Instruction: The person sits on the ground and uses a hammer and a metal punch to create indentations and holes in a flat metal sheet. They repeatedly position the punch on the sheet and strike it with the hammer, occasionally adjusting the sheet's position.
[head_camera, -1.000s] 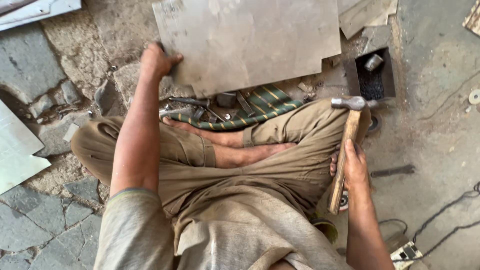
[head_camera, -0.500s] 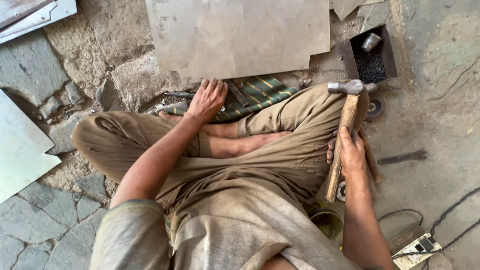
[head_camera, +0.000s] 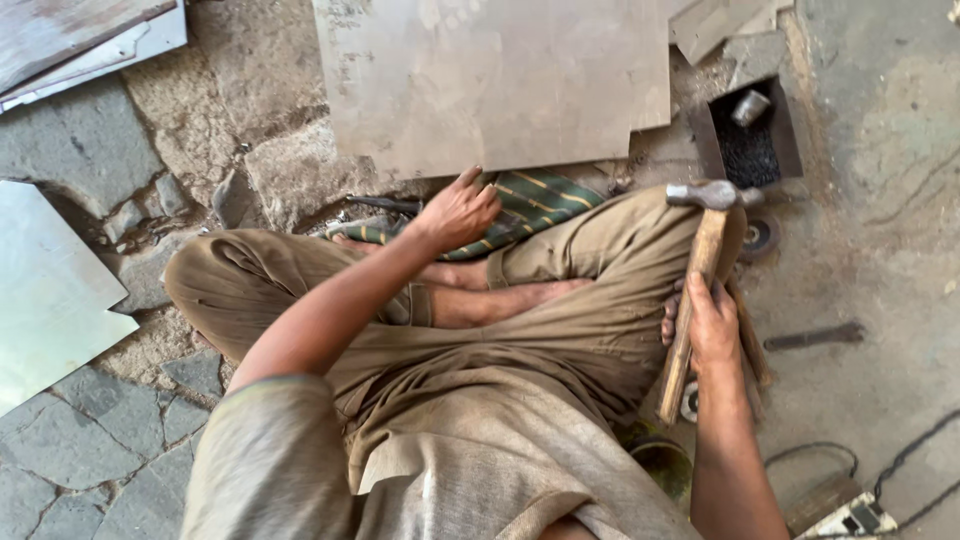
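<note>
Your left hand (head_camera: 458, 210) reaches forward over your crossed legs, with the fingers half curled and holding nothing. The fingertips come down on the green striped cloth (head_camera: 530, 205), which lies just in front of your shins. Just left of that hand, some dark hand tools (head_camera: 385, 206) lie on the stone floor (head_camera: 70, 440), touching the edge of the cloth. Beyond the hand, close to the fingertips, the large metal sheet (head_camera: 500, 80) lies flat on the ground. It looks plain and unworked, with no dents or bends that I can see, so I judge that the work on it is not yet begun.

Your right hand (head_camera: 712, 325) is closed around the wooden handle of the hammer (head_camera: 695, 280), near the lower part. The steel head stands above the grip, over your right knee, well apart from the sheet. Beyond the head is a small dark box (head_camera: 750, 145) with a metal piece inside.
</note>
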